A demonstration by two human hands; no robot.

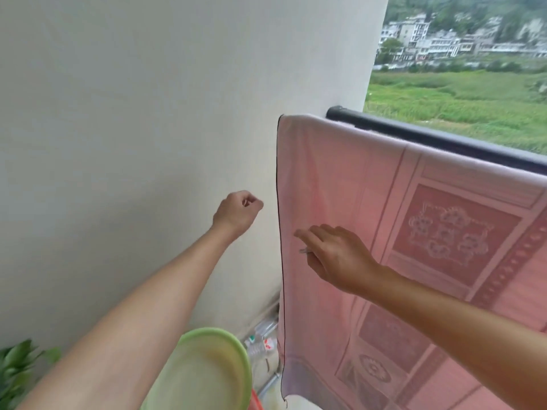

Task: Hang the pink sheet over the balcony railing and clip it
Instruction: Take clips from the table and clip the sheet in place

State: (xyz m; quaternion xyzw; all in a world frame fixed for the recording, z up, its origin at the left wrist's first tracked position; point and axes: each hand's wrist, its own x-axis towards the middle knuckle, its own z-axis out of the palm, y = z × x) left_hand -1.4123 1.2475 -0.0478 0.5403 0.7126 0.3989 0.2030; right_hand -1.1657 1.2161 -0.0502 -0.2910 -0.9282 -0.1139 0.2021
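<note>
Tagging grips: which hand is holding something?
The right hand, in front of the pink sheet, holds a small clear clip; the left hand, fisted by the wall, shows nothing in it.

A home balcony is opening over green fields (458,99) and hillside houses (429,39), its dark railing (384,125) meeting a white wall (148,99).

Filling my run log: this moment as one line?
sheet: draped over railing; left hand: curled, beside sheet edge; right hand: holds small clip before sheet; clips on railing: none seen
</note>
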